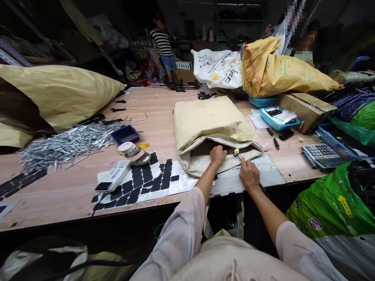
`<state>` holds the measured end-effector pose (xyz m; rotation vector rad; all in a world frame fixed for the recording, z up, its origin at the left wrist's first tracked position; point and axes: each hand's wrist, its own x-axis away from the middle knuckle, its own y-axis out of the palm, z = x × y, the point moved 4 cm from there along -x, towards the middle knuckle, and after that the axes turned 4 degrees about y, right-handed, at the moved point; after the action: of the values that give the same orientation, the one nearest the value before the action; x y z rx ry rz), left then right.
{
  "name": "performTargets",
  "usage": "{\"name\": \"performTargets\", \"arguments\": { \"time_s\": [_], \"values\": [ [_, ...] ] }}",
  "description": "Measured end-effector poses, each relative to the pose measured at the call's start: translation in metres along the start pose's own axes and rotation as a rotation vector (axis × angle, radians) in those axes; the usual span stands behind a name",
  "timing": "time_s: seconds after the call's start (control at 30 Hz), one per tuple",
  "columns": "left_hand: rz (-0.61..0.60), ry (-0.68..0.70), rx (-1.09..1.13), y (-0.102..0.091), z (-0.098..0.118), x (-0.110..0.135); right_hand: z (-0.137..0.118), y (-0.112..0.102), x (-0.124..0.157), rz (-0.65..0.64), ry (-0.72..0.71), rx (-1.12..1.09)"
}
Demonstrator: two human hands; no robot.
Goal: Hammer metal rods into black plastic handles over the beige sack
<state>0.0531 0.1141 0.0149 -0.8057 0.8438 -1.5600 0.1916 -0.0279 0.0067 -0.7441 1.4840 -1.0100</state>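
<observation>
A beige woven sack (211, 121) lies on the wooden table (73, 187), its open mouth facing me. My left hand (218, 153) reaches into that mouth, fingers curled on the lower lip of the sack. My right hand (249, 174) rests just right of it, closed around a thin tool (238, 155) with a yellow-green tip that points at the sack opening. Under the sack and my hands lies a white sheet (249, 180).
Black adhesive pads on white backing (140, 183), a white device (113, 176), a tape roll (126, 147), a blue tray (125, 134), a heap of metal rods (67, 142). Right: calculator (322, 152), blue basket (278, 119), cardboard box (307, 109), yellow sack (278, 70), green bag (328, 207). People stand at the back.
</observation>
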Motion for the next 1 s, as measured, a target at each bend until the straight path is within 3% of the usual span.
{"name": "performTargets", "arguments": {
  "time_s": [0.17,0.3,0.47,0.73,1.0],
  "values": [
    [0.072,0.194,0.046,-0.012,-0.037,0.059,0.001,-0.001,-0.001,-0.035,0.007,-0.021],
    [0.111,0.244,0.069,-0.009,-0.045,0.084,0.006,-0.001,-0.004,-0.066,0.044,-0.081],
    [0.087,0.255,0.073,-0.006,-0.041,0.082,0.005,-0.013,-0.003,-0.037,0.130,-0.252],
    [0.074,0.240,0.079,-0.006,-0.042,0.082,-0.010,-0.039,0.012,0.007,0.054,-0.379],
    [0.052,0.208,0.069,-0.005,-0.042,0.080,-0.013,-0.030,0.023,-0.058,-0.012,-0.289]
  ]
}}
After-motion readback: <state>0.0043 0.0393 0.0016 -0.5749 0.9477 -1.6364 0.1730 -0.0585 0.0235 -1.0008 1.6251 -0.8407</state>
